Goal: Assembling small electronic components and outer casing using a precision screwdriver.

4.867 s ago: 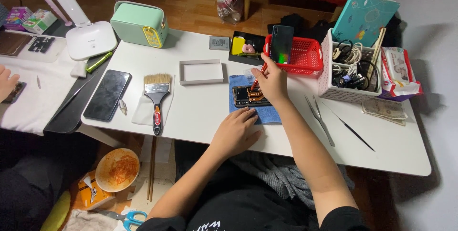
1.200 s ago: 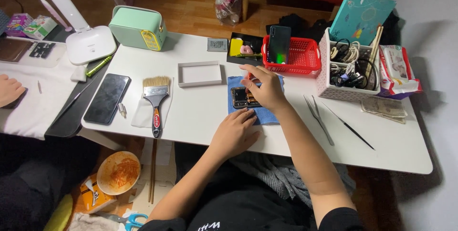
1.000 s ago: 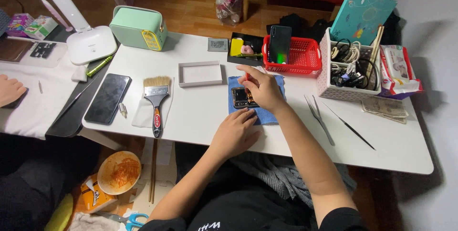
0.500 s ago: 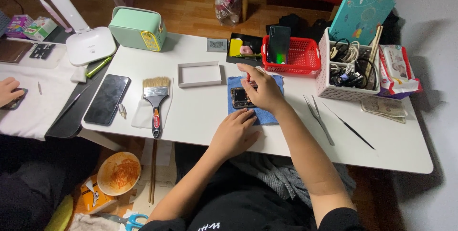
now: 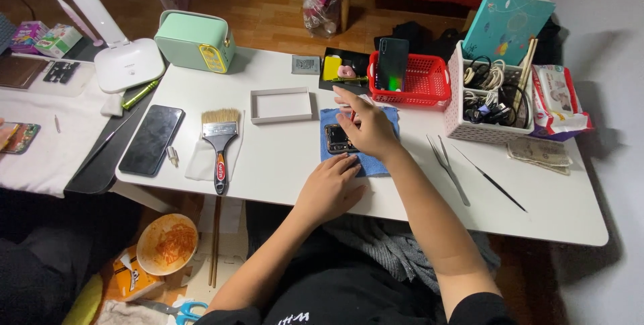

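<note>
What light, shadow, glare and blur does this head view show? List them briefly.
Head view: even overhead light on the white table; soft shadow thrown right of the white basket and the wipes pack onto the grey surface; faint sheen on the black phone; edges bend slightly with wide-angle distortion; right hand and left hand sharp, with no motion blur; floor below the table dim.

The bench was white and the cloth on it blue. A red mesh basket stood behind, beside a white lattice basket. The case was mint green, the brush red-handled with pale bristles.
</note>
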